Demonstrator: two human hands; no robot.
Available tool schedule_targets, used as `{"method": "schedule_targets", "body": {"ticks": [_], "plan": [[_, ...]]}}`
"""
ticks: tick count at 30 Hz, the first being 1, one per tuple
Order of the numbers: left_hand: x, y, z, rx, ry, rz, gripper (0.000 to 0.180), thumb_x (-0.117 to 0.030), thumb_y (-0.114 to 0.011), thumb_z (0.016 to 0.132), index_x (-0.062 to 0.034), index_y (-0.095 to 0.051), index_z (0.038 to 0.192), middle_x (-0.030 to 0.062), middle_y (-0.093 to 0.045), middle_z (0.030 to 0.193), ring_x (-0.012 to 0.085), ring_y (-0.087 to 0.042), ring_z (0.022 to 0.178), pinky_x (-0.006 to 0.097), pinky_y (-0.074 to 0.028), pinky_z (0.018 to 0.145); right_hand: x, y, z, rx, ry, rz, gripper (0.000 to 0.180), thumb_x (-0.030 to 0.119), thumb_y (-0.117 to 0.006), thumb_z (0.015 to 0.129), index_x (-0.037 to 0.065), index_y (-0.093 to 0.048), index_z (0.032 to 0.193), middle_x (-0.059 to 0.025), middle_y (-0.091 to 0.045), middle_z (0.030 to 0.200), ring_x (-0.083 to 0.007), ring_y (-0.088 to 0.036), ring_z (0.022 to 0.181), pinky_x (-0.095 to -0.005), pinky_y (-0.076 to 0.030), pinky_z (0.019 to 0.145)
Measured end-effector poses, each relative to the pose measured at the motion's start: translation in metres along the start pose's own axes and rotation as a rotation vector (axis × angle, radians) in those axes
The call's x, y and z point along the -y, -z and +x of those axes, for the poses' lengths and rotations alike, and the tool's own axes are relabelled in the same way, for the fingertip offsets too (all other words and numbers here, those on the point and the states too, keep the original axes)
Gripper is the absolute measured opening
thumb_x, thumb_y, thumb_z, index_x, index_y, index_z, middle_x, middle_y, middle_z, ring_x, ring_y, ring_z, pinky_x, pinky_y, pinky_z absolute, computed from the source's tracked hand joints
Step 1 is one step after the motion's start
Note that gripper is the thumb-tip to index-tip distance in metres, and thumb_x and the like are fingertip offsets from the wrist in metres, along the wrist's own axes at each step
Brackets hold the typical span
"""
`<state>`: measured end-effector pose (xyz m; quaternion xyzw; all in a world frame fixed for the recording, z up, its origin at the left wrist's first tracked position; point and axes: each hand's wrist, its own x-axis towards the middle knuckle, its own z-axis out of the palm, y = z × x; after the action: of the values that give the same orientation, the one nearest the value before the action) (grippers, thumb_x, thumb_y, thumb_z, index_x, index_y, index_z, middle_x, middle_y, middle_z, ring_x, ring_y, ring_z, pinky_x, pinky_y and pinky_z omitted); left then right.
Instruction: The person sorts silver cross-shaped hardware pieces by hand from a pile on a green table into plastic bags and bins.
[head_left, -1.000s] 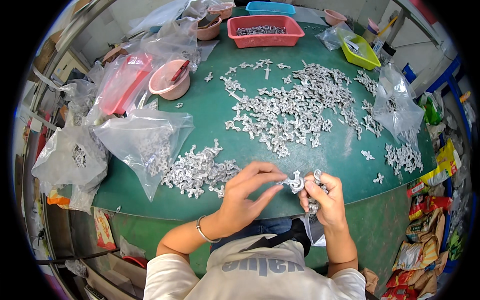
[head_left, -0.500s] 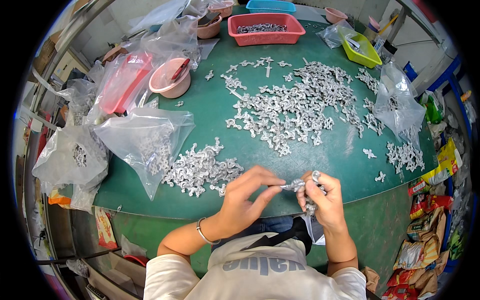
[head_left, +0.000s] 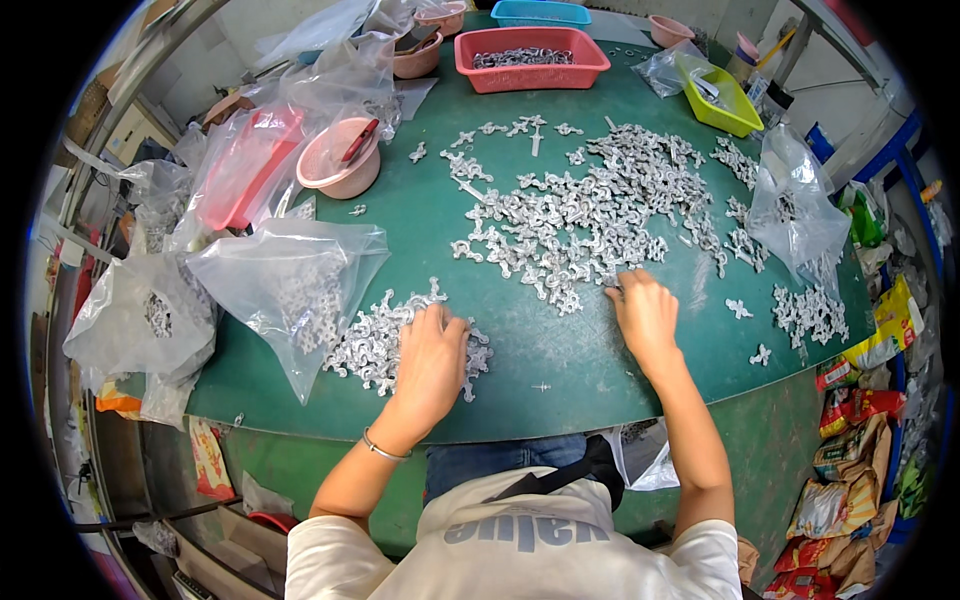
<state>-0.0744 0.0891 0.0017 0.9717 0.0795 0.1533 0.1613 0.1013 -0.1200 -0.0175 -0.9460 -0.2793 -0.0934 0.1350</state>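
1. A green table (head_left: 560,350) with a curved near edge fills the view; below it shows a green floor, and the person's knees tuck under the edge.
2. Snack packets (head_left: 850,420) lie heaped on the floor at the right.
3. The left hand (head_left: 430,355) lies palm down, fingers spread loosely, on the near heap of small grey metal pieces (head_left: 375,335); whether it grips one I cannot tell.
4. The right hand (head_left: 645,315) rests palm down, fingers bent, its fingertips touching the near rim of the large central spread of grey pieces (head_left: 590,215); a grip cannot be made out.
5. Trays at the far edge: one red (head_left: 530,58), one blue (head_left: 540,12), one yellow-green (head_left: 718,95).
6. Pink bowls: three, the nearest (head_left: 338,165) holding a red-handled tool.
7. Clear plastic bags: several on the left, the closest (head_left: 290,285) just beside the near heap, and one (head_left: 795,205) on the right.
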Motion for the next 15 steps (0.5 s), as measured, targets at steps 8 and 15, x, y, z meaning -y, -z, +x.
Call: {"method": "schedule_targets", "body": {"ticks": [8, 15], "plan": [[-0.019, 0.009, 0.006, -0.064, -0.036, -0.269, 0.022, 0.0, -0.061, 0.077, -0.0019, -0.058, 0.099, 0.0139, -0.051, 0.096, 0.0292, -0.05, 0.089, 0.036, -0.04, 0.077, -0.001, 0.017, -0.013, -0.045, -0.022, 0.368, 0.012, 0.012, -0.065, 0.077, 0.0, -0.061, 0.076, -0.0106, -0.058, 0.065, -0.0221, -0.059, 0.06, -0.0362, -0.046, 0.053], [-0.057, 0.013, 0.019, 0.122, -0.019, -0.958, 0.032, 0.001, -0.063, 0.078, -0.0022, -0.057, 0.11, 0.0103, -0.056, 0.097, 0.0171, -0.056, 0.079, 0.028, -0.046, 0.07, 0.023, 0.062, -0.051, 0.367, -0.293, 1.384, 0.021, 0.017, -0.061, 0.087, -0.003, -0.063, 0.085, -0.0029, -0.057, 0.063, -0.0052, -0.049, 0.051, -0.0199, -0.038, 0.043]]}}
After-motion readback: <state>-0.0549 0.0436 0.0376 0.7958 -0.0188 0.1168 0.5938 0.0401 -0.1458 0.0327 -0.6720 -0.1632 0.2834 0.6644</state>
